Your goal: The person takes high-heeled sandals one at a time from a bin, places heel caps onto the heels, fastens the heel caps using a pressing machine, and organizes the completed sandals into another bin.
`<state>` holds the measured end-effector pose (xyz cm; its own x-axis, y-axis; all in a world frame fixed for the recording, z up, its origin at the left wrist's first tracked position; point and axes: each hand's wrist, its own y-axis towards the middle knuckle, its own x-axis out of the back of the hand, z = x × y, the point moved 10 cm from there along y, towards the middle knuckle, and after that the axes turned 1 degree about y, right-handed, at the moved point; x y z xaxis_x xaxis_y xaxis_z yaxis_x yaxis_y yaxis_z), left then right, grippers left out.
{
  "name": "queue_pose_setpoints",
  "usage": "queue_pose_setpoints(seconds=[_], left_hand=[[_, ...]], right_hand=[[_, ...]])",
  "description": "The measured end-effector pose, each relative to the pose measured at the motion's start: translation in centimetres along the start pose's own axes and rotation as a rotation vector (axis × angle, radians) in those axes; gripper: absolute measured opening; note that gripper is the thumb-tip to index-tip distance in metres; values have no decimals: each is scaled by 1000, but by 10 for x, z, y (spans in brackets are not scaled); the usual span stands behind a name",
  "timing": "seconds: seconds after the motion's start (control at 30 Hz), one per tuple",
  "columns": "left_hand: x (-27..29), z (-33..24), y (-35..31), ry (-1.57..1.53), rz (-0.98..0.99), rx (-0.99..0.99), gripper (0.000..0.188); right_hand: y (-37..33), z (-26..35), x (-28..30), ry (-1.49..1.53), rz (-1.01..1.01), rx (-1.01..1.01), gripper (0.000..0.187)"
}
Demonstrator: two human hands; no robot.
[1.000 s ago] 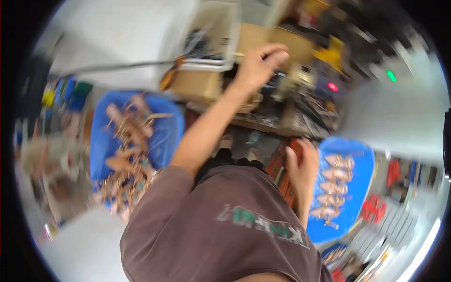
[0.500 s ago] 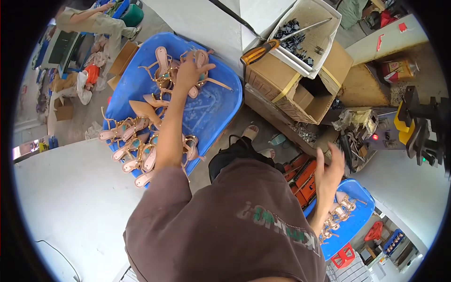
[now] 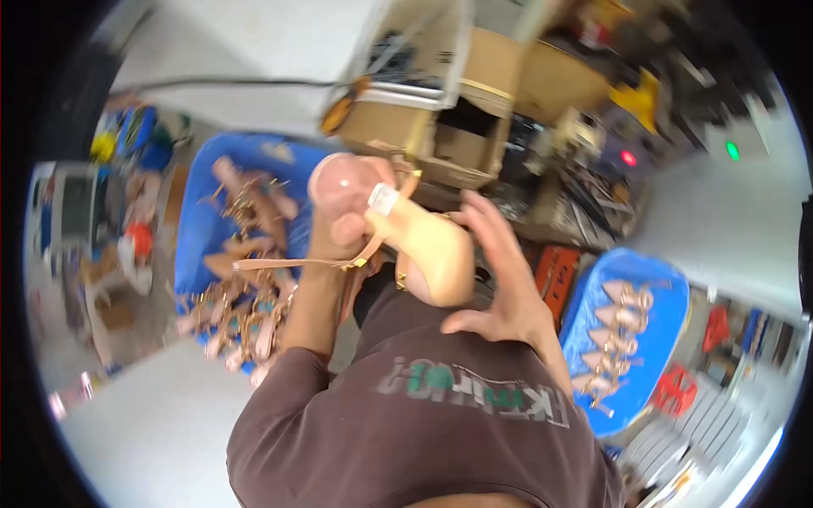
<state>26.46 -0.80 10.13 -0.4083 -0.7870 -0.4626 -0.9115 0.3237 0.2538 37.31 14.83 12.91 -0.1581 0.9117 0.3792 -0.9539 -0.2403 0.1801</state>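
Note:
In front of my chest my left hand (image 3: pixel 345 230) is closed on a beige sandal (image 3: pixel 432 250). The sandal has a thin ankle strap hanging toward the left, gold-coloured trim and a small white label; motion blurs its finer parts. My right hand (image 3: pixel 508 292) is open beside the rounded end of the sandal, fingers and thumb spread around it; I cannot tell whether it touches. More strappy sandals (image 3: pixel 246 317) lie piled in a blue tub (image 3: pixel 196 216) on the left.
Another blue tub (image 3: pixel 659 339) at the right holds a row of similar sandals (image 3: pixel 614 339). Ahead, a cardboard box (image 3: pixel 385 127) carries a white tray (image 3: pixel 432 97) of small dark parts and an orange-handled screwdriver (image 3: pixel 343 108). A machine with a red light (image 3: pixel 628 158) stands at the far right.
My left hand has come out of the left tub with a sandal and moved to my chest. My right hand has moved left to the sandal. The whole view has turned rightward.

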Motion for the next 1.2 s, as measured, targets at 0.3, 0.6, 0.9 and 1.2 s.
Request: queue_pose_setpoints(seconds=[0.3,0.6,0.9,1.2], left_hand=[[-126,162,-9,-191,450,787,65],[-95,226,79,-404,137,692,51],[-16,282,96,-210,-128,673,25],[-11,287,98,-355,-252,751,23]], right_hand=[[-130,-37,94,-198,-732,-383,86],[-53,-77,134,-490,-999,-402,77],[-30,-73,135,-541,-1014,-419,62],[-28,-83,137,-493,-944,-564,66]])
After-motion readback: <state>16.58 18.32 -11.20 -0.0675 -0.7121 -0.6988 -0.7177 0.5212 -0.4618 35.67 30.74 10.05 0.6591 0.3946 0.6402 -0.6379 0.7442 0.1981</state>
